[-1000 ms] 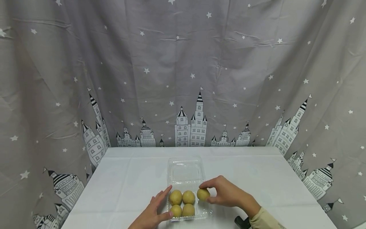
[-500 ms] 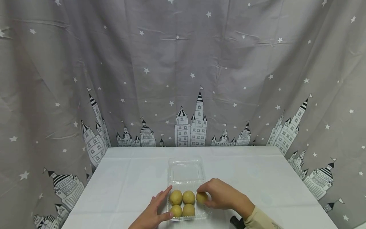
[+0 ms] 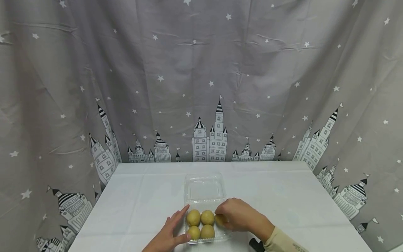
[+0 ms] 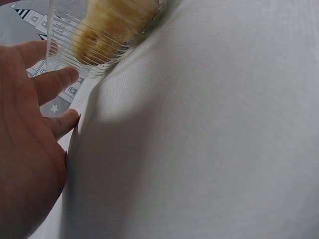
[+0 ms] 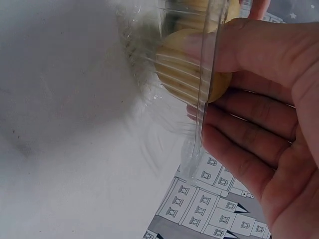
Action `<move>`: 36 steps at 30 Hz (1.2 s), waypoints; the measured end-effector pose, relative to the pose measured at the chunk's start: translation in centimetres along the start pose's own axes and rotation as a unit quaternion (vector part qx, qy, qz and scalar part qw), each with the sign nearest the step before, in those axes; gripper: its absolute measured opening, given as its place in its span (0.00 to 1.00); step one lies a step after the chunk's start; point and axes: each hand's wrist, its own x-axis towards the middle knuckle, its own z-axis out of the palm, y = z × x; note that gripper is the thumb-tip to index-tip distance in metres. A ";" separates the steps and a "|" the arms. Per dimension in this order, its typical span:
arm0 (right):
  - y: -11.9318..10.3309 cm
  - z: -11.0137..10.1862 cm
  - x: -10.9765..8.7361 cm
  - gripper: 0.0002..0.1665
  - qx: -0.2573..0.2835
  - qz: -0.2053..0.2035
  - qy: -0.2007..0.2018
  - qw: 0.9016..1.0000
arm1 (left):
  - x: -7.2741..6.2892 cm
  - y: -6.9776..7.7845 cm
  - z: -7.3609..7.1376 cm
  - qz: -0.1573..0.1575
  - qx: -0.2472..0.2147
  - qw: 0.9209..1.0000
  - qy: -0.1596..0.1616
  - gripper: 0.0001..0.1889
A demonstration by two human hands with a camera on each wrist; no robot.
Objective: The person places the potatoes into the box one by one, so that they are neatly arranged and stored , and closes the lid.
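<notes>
A clear plastic clamshell box (image 3: 224, 233) holds several round, yellow-green fruits (image 3: 207, 217), in two rows at its left and middle. My right hand (image 3: 240, 215) grips another such fruit (image 3: 219, 219) at the far right corner of the box, partly hidden behind the fingers. In the right wrist view, this fruit (image 5: 219, 89) sits down within the ribbed wall, with thumb and fingers around it. On the left side my left hand (image 3: 170, 232) is spread, its fingertips (image 4: 70, 74) at the box's wall and its thumb near the front left corner.
The box's hinged lid (image 3: 205, 189) lies opened back, away from me, on the white-covered table (image 3: 151, 196). A grey curtain (image 3: 201, 70) with stars and castles hangs behind the table. A black cylindrical piece (image 3: 256, 245) sits under my right wrist.
My right hand has moved slightly left and down with its fruit, bringing it beside the other fruits in the box. The left hand and the box have stayed put.
</notes>
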 end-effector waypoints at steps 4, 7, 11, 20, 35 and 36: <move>-0.3 -0.1 0.1 0.13 0.004 0.005 -0.011 1.000 | 0.0 0.0 0.1 -0.009 0.003 1.000 0.004 0.50; -0.3 -0.1 0.2 0.14 0.002 0.009 -0.021 1.000 | 0.0 -0.1 0.1 -0.005 0.003 1.000 0.002 0.50; -0.2 -0.1 0.2 0.15 0.013 0.009 -0.031 0.999 | 0.1 -0.2 0.0 0.003 0.002 1.000 -0.001 0.50; 0.3 0.1 0.0 0.21 0.061 -0.025 -0.039 0.997 | 0.0 -0.2 0.1 -0.002 0.000 1.000 -0.002 0.50; 0.6 0.2 -0.1 0.22 0.061 -0.023 -0.050 0.997 | 0.0 -0.3 -0.1 0.054 0.013 0.998 -0.007 0.51; 0.6 0.2 -0.1 0.22 0.060 -0.022 -0.050 0.997 | 0.0 -0.3 -0.1 0.056 0.011 0.998 -0.006 0.51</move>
